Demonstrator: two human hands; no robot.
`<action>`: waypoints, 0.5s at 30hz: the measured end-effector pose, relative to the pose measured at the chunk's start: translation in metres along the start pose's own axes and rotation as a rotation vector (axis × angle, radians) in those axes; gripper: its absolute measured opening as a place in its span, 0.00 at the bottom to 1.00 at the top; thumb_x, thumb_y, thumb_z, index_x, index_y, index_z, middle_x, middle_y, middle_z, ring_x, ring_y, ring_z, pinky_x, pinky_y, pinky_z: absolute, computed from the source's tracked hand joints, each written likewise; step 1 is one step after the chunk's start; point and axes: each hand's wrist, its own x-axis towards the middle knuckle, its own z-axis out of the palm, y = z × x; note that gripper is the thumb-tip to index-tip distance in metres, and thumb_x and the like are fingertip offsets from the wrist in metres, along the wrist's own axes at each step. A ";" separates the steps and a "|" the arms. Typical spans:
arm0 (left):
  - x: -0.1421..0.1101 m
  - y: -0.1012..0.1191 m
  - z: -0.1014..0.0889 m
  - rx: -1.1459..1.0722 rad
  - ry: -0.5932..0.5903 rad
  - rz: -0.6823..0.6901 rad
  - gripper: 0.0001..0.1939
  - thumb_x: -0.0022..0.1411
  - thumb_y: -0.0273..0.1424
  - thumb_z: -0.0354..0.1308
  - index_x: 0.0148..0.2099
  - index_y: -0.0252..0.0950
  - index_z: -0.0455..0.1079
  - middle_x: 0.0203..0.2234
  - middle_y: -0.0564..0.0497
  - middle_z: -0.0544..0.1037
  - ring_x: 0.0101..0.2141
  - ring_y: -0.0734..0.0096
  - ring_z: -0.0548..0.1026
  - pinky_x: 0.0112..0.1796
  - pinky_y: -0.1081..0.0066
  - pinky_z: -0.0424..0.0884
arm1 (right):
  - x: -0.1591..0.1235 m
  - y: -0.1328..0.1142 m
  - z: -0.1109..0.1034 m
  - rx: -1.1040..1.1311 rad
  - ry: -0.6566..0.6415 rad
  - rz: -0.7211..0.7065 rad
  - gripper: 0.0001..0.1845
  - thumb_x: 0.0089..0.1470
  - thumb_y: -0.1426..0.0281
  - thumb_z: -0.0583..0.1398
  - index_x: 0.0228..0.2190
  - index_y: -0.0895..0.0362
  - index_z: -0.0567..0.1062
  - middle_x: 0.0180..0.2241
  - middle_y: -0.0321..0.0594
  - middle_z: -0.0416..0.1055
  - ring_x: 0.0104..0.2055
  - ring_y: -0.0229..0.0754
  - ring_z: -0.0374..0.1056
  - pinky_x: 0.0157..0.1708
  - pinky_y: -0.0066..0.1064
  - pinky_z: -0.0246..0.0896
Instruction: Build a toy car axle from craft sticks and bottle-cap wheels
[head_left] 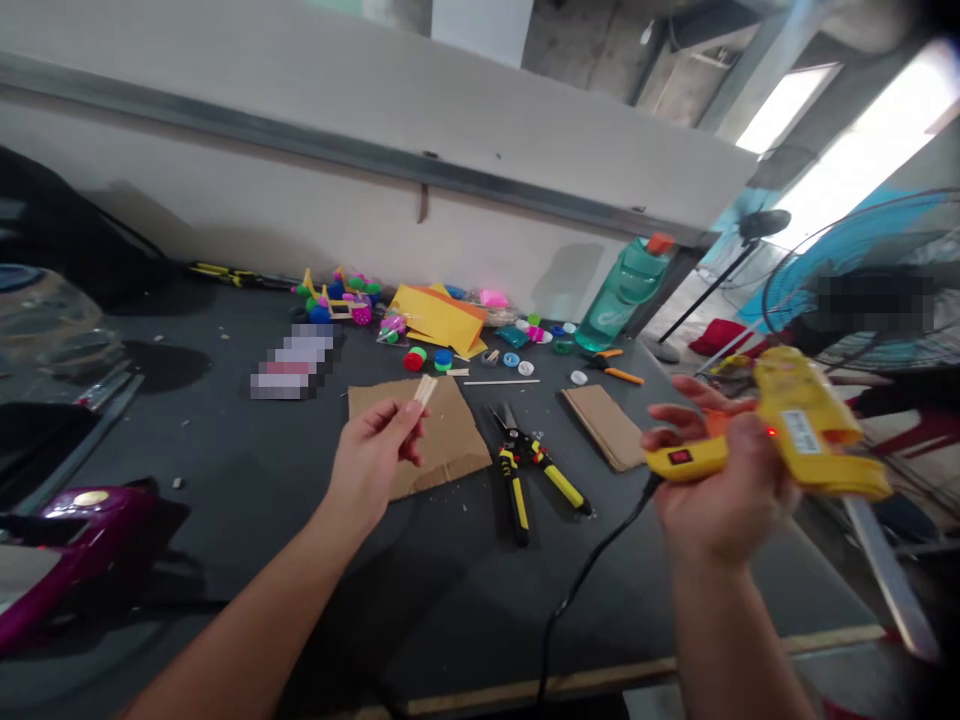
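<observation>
Two bare hands were closed on objects: left hand (pixel 367 465), fingers pinching flat wooden sticks (pixel 424 390) above corrugated cardboard (pixel 442 450); right hand (pixel 720 480), fingers gripping a glossy yellow plastic glue gun (pixel 802 425).

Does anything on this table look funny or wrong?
Yes. A blocky, blurred patch sits on the dark table near the cardboard piece, so whatever lies there can't be made out. Small crumbs also dot the tabletop.
</observation>
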 end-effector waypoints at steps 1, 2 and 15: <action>-0.001 0.002 0.000 -0.024 0.023 0.036 0.09 0.53 0.35 0.61 0.30 0.33 0.71 0.19 0.56 0.66 0.17 0.82 0.62 0.18 0.79 0.64 | 0.009 -0.001 -0.010 -0.081 0.025 -0.025 0.08 0.52 0.63 0.57 0.34 0.54 0.65 0.35 0.37 0.69 0.24 0.35 0.66 0.17 0.26 0.59; -0.002 0.004 -0.001 -0.046 0.037 0.070 0.08 0.54 0.34 0.61 0.30 0.34 0.71 0.18 0.56 0.66 0.17 0.82 0.62 0.18 0.79 0.64 | 0.018 0.000 -0.021 -0.199 0.026 -0.024 0.09 0.52 0.62 0.57 0.32 0.54 0.65 0.31 0.36 0.68 0.20 0.33 0.62 0.17 0.25 0.57; -0.011 0.001 0.002 0.027 -0.170 0.093 0.09 0.56 0.35 0.59 0.29 0.34 0.70 0.18 0.56 0.65 0.17 0.82 0.62 0.18 0.78 0.64 | 0.046 0.107 -0.097 -1.640 -0.743 0.031 0.14 0.50 0.62 0.60 0.34 0.60 0.71 0.37 0.54 0.71 0.44 0.53 0.67 0.40 0.37 0.60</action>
